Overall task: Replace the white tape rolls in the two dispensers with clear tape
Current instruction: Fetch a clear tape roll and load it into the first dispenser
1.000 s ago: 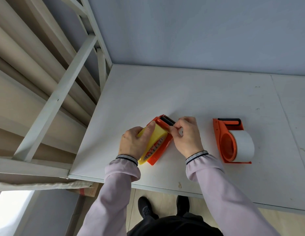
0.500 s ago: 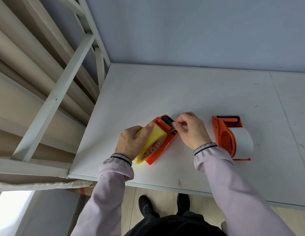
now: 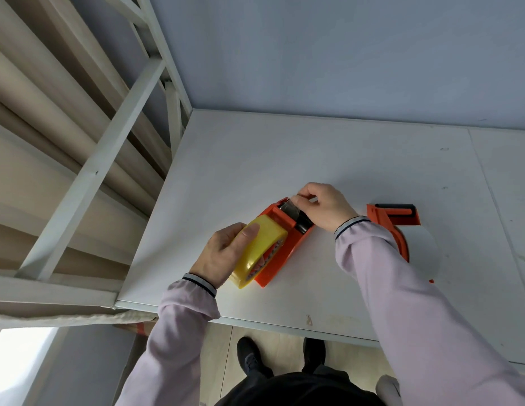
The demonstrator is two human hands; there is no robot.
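Left hand: wraps the yellowish clear tape roll seated in the near orange dispenser on the white table.
Right hand: fingertips pinch the tape's loose end, just above the roll.
Second dispenser: right of that pinch, holding a white roll.

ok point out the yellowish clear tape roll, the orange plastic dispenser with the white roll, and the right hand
yellowish clear tape roll [image 3: 262,244]: head view, on its outer wound band
orange plastic dispenser with the white roll [image 3: 397,216]: head view, on its top plate
right hand [image 3: 325,208]: head view, on the back of the hand
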